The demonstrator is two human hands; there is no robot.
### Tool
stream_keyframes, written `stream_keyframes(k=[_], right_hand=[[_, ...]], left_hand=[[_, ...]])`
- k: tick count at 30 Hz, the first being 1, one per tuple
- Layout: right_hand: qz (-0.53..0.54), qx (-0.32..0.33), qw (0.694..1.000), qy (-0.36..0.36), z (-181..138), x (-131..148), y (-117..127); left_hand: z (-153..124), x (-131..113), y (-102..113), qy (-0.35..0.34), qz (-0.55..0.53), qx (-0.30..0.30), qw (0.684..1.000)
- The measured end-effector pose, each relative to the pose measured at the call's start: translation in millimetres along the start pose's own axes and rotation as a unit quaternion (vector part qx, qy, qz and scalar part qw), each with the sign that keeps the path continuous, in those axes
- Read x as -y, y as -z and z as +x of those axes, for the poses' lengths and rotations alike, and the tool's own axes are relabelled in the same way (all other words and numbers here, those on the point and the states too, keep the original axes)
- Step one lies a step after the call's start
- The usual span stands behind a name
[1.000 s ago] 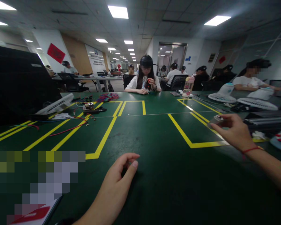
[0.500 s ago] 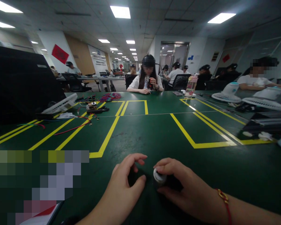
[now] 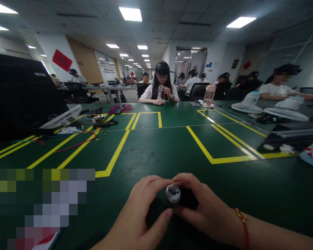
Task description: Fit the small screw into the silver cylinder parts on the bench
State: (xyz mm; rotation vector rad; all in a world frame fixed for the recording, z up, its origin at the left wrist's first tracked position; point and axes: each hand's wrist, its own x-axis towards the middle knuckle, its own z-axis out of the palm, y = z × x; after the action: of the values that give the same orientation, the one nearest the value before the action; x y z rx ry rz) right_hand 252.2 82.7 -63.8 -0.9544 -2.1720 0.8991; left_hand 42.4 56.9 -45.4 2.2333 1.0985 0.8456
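Note:
A small round metal part (image 3: 173, 193), silver with a dark hole in its middle and a dark body behind it, sits low over the green table (image 3: 156, 149) near its front edge. My right hand (image 3: 203, 208), with a red bracelet on the wrist, is curled around its right side. My left hand (image 3: 141, 215) pinches it from the left, thumb below and fingers on top. Both hands meet on the part.
Yellow tape lines (image 3: 211, 156) mark boxes on the table. Red wires (image 3: 75, 140) and small parts lie at the left by a white fan (image 3: 61, 119). More fans (image 3: 271, 109) and dark trays stand at the right. A person (image 3: 161, 86) sits across the table.
My right hand brought the metal part from the far right to the front centre. My left hand then closed onto it, and the part turned its round face towards me.

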Motion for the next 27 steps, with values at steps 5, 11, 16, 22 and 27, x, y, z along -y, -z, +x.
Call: stream_keyframes(k=[5,11,16,22,27], right_hand=[[0.097,0.012,0.995,-0.029,-0.4,7.6,0.3],[0.564,0.057,0.804,-0.179,6.9,15.5,-0.6],[0.645,0.087,0.727,-0.218,7.9,7.2,0.4],[0.641,0.093,0.731,-0.213,7.5,4.7,-0.3],[0.631,0.084,0.744,-0.204,8.2,4.6,-2.0]], left_hand=[[-7.4,-0.3,-1.6,0.020,0.006,-0.041,0.999],[-9.1,0.4,-4.8,0.002,-0.012,-0.069,0.998],[-2.7,6.4,-2.4,-0.049,0.019,-0.021,0.998],[-1.8,6.7,-2.3,-0.040,0.030,-0.027,0.998],[-2.8,5.2,-4.3,-0.023,0.018,-0.027,0.999]])
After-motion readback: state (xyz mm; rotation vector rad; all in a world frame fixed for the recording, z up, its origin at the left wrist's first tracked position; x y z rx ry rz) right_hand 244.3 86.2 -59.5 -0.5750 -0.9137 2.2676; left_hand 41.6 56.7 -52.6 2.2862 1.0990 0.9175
